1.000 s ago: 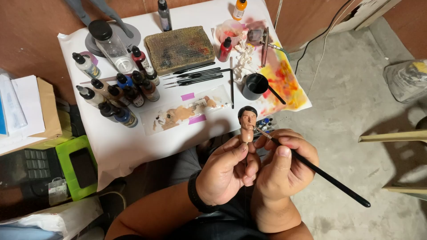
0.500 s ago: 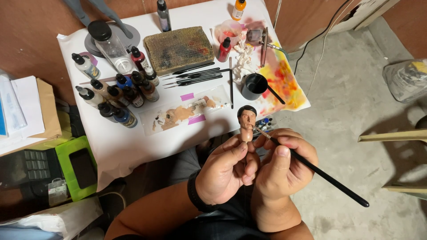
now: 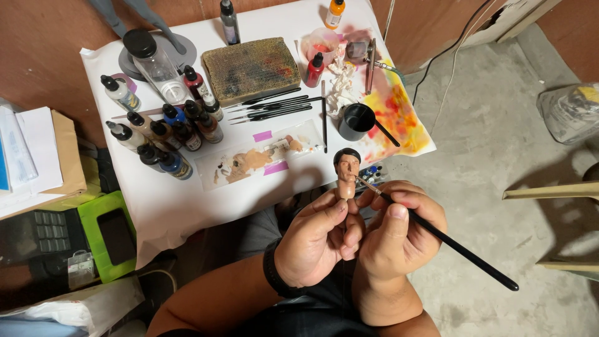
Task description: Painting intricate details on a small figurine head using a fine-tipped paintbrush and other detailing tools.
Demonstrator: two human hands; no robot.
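My left hand pinches the neck of a small painted figure head with dark hair, holding it upright above my lap. My right hand grips a thin black paintbrush; its tip touches the side of the figure's face. The brush handle runs down to the right past my fingers. Both hands press against each other just in front of the table edge.
A white-covered table carries several paint bottles, a stained sponge pad, spare brushes, a black cup, a plastic palette strip and a stained paper towel. A green box sits at left.
The brush tip has shifted slightly along the figure's face. Both hands stay in nearly the same place.
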